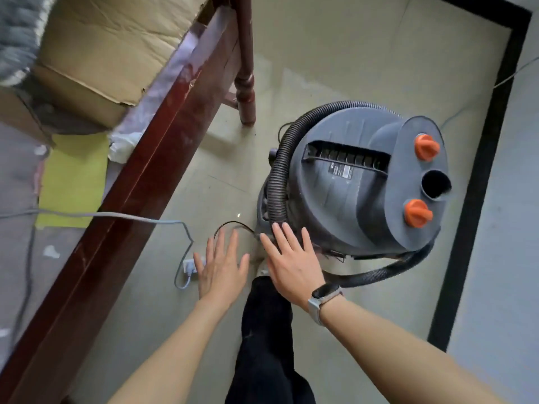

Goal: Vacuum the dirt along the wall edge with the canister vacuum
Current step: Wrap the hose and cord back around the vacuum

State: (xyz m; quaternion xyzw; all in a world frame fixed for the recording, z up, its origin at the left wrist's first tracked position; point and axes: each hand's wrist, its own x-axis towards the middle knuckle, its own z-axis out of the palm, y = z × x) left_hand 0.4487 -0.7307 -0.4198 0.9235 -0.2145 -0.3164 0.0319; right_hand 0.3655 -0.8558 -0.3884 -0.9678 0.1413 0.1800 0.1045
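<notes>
Both forearms reach in from the bottom edge, hands spread flat above the floor (335,68). On the right hand (291,262) the fingers (308,240) are wide and straight, holding nothing; their tips lie over the lower rim of the canister vacuum (358,182), though I cannot tell whether they touch it. A watch (322,298) sits on that wrist. Just at nine o'clock of it, the left hand (223,268) is also open, fingers fanned and empty.

At the centre right of the view the grey canister vacuum stands on the floor. Two orange knobs (426,147) flank a round dark port (436,184) at its three o'clock side. A black ribbed hose (280,170) arches over its twelve o'clock side, runs down its nine o'clock side, and another stretch curves under it at six o'clock.

At six o'clock between the arms, a black trouser leg (265,345) points toward the vacuum. At nine o'clock of the left hand a white power strip (191,265) lies on the floor with a grey cable (131,216) looping up to the left. A dark red wooden bed frame (151,176) runs diagonally at ten o'clock, cardboard (110,48) lying on it. A black skirting strip (478,182) borders the floor at three o'clock, the grey wall (507,258) beyond it.
</notes>
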